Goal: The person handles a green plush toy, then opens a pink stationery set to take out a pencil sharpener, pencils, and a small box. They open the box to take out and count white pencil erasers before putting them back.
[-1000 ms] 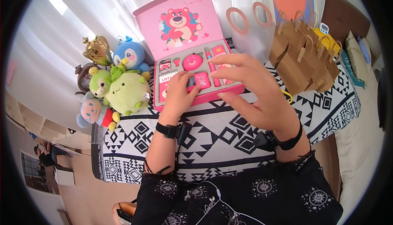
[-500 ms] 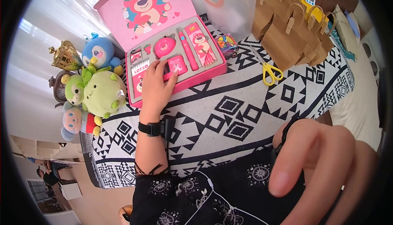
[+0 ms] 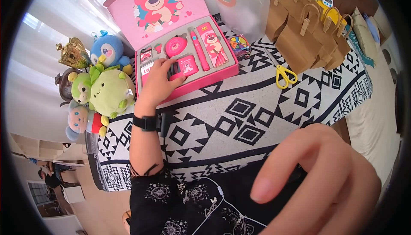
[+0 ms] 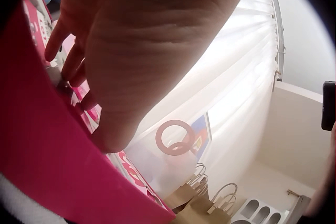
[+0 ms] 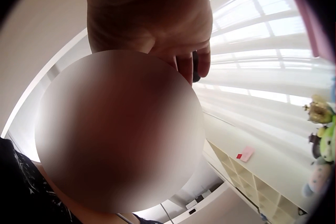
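Note:
A pink gift box (image 3: 216, 78) has its bear-printed lid (image 3: 128, 19) raised. My left hand (image 3: 156, 85) reaches over the box's front edge, its fingers resting at the grey insert beside a small pink case (image 3: 188, 65); the thumb lies near the case. In the left wrist view, that hand (image 4: 136, 45) has its fingers spread and slightly bent above the pink box wall (image 4: 79, 166). Close to the head camera, my right hand (image 3: 329, 179) is raised with bent fingers. The right wrist view has this hand (image 5: 152, 19) beside a dark object (image 5: 196, 69); its grip is unclear.
Plush toys (image 3: 112, 90) and a gold ornament (image 3: 72, 53) stand left of the box. To the right are yellow-handled scissors (image 3: 284, 76), a colourful small box (image 3: 239, 46), a translucent bag (image 3: 246, 17) and brown paper bags (image 3: 299, 47). A patterned cloth (image 3: 205, 124) covers the table.
My right hand has left the space above the box and come up close to the head camera. My left hand stays at the box's front. The head view has shifted.

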`<state>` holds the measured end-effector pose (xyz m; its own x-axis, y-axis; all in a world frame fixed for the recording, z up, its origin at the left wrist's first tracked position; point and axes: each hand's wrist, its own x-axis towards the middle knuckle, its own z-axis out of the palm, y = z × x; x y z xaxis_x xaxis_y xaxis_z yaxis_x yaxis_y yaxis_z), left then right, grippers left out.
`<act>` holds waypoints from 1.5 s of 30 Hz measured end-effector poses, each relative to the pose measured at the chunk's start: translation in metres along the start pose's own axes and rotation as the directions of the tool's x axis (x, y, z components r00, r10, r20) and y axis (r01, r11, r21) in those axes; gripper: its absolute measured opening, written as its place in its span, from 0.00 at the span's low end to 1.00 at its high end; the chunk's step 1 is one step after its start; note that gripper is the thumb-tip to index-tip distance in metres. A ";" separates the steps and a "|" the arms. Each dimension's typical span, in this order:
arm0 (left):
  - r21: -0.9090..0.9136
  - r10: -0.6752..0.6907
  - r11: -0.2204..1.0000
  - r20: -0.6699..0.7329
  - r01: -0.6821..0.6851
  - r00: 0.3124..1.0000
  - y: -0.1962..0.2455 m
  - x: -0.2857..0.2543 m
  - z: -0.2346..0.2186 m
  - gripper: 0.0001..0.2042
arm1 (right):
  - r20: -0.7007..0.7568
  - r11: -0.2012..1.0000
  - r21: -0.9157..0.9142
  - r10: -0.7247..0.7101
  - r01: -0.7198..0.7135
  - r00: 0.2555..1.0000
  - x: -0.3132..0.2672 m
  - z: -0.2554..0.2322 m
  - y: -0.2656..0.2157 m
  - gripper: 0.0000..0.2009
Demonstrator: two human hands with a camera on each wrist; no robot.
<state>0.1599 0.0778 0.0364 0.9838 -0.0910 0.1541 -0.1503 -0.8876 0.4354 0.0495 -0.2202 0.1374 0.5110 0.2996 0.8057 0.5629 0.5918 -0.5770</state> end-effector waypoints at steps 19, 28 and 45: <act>0.084 0.141 0.984 0.189 -0.160 0.972 -0.010 0.032 -0.006 0.27 | 0.348 0.867 -0.497 0.240 -0.038 0.906 0.047 -0.047 0.109 0.22; -0.002 0.125 0.992 0.120 -0.126 0.985 -0.010 0.021 -0.017 0.35 | 0.223 0.401 -0.915 0.396 0.050 0.891 -0.012 -0.058 0.230 0.33; -0.280 0.210 0.934 -0.074 -0.223 0.975 0.046 -0.077 -0.011 0.35 | 0.280 0.262 -0.947 0.380 0.187 0.882 -0.017 -0.058 0.235 0.31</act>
<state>0.0764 0.0487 0.0540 0.9202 -0.2419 0.3079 -0.3870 -0.6820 0.6206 0.2111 -0.1296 -0.0194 0.4827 0.6986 0.5282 0.8583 -0.4971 -0.1269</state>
